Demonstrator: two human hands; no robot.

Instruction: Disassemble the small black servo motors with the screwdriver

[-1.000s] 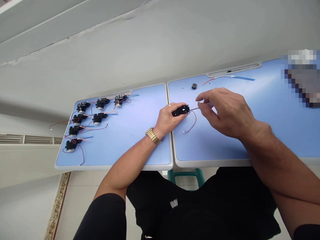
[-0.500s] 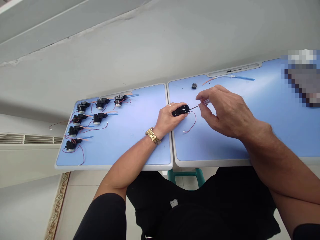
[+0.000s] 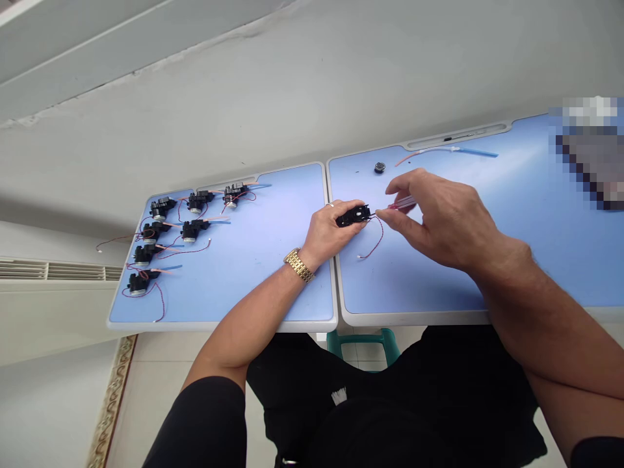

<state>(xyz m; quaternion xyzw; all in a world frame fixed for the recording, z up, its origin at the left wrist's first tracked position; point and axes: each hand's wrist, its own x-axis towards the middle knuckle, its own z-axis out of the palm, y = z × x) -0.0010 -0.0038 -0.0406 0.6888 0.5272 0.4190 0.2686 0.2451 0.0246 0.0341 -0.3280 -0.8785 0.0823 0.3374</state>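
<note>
Hands around black part, half-hidden screwdriver

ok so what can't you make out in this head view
- Tool handle, head view: partly hidden by the right hand.
- Tool tip, head view: too small to tell exactly where it meets the black part.
- Black part's underside, head view: hidden by the left hand.
- Dark item, head view: pixelated and cut off by the right edge.
</note>
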